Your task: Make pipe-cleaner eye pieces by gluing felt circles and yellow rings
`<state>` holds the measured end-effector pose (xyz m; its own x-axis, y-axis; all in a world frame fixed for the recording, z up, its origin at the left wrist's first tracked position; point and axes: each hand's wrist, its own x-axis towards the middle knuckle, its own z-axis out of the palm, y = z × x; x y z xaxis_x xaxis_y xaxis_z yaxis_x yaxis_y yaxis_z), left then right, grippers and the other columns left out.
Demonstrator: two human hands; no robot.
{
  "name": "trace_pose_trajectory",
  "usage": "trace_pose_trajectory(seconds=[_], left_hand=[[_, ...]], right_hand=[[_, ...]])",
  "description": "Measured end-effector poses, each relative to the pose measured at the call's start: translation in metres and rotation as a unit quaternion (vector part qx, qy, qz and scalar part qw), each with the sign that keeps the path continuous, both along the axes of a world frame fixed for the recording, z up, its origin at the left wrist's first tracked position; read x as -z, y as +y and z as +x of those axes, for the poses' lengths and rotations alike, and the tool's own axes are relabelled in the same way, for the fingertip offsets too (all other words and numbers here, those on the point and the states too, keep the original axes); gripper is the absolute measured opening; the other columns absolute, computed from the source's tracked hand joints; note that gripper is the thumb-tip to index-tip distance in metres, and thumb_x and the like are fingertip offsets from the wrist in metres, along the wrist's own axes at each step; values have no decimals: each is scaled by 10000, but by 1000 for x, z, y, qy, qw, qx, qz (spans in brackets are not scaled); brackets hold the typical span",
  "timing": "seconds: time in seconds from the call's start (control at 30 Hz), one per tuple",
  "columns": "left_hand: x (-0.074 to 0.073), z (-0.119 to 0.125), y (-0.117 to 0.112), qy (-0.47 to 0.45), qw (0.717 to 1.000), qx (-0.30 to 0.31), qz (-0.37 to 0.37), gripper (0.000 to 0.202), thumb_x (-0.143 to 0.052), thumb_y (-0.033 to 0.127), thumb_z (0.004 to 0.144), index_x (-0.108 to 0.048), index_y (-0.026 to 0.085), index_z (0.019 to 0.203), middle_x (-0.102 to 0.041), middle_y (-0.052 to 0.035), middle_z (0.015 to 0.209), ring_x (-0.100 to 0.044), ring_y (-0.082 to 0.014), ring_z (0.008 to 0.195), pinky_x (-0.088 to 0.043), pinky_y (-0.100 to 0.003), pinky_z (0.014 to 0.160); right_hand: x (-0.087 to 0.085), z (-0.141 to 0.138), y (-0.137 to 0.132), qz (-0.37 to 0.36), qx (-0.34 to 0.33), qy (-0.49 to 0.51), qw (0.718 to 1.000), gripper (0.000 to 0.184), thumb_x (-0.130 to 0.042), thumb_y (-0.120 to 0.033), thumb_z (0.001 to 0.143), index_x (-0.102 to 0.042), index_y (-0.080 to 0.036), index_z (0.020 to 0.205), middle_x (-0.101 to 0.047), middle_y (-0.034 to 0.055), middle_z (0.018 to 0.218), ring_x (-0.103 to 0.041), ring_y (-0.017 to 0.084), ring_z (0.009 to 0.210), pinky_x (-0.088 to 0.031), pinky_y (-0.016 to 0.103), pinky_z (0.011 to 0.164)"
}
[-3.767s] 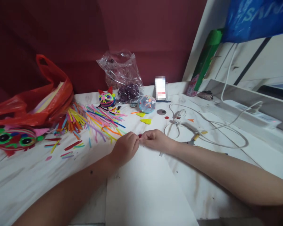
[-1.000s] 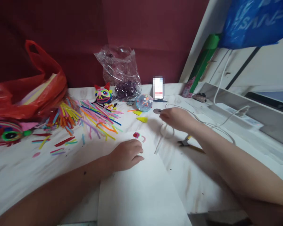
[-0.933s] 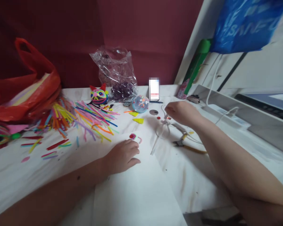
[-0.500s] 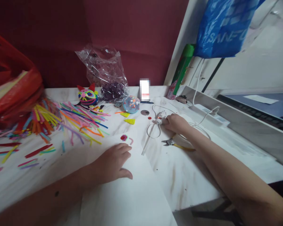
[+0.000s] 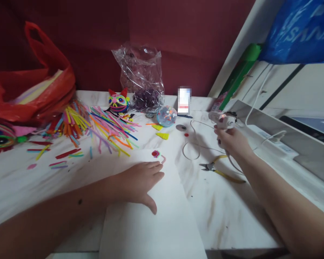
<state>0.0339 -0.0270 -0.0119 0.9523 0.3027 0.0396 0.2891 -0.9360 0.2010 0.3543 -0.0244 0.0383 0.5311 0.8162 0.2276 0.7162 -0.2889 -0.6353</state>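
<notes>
My left hand point(image 5: 142, 181) lies flat, fingers stretched out, on a white sheet of paper point(image 5: 153, 223). Just past its fingertips sits a small red and pink coiled piece point(image 5: 156, 154) with a pink curved strip beside it. My right hand point(image 5: 232, 140) is raised above the table and wrapped round a small white glue gun point(image 5: 221, 120) with a red light, its white cord point(image 5: 194, 147) trailing down in a loop.
Yellow-handled pliers point(image 5: 218, 171) lie below my right hand. Several coloured strips point(image 5: 105, 129), a red plastic bag point(image 5: 35, 97), a cat-face ball point(image 5: 118, 102), a clear bag point(image 5: 143, 81), a round clear case point(image 5: 166, 116) and a power strip point(image 5: 272, 138) lie around.
My hands parted from the small piece. My right hand reached right, took the glue gun off the table and lifted it. My left hand settled flat on the paper.
</notes>
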Motion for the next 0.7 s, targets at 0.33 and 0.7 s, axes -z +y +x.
trace_pose_trajectory(seconds=[0.33,0.7], left_hand=[[0,1,-11,15,1000,-11,-1,839,-590,732,648,-538,104,1203,-366,-233,1424,-333,-342,1326,-282,-389,1053],[-1,-1,-11,17,1000,-1,5,811,-545,747,673,-560,109,1173,-445,-238,1354,-419,-358,1245,-327,-409,985]], right_hand=[[6,-68,-34,-201,-281,120,931,304,-492,-433,690,-615,-156,663,-527,10,554,-448,134,522,-325,252,472],[7,-70,-35,-234,-329,82,911,260,-454,-402,724,-545,-191,603,-467,-15,492,-436,129,480,-340,244,453]])
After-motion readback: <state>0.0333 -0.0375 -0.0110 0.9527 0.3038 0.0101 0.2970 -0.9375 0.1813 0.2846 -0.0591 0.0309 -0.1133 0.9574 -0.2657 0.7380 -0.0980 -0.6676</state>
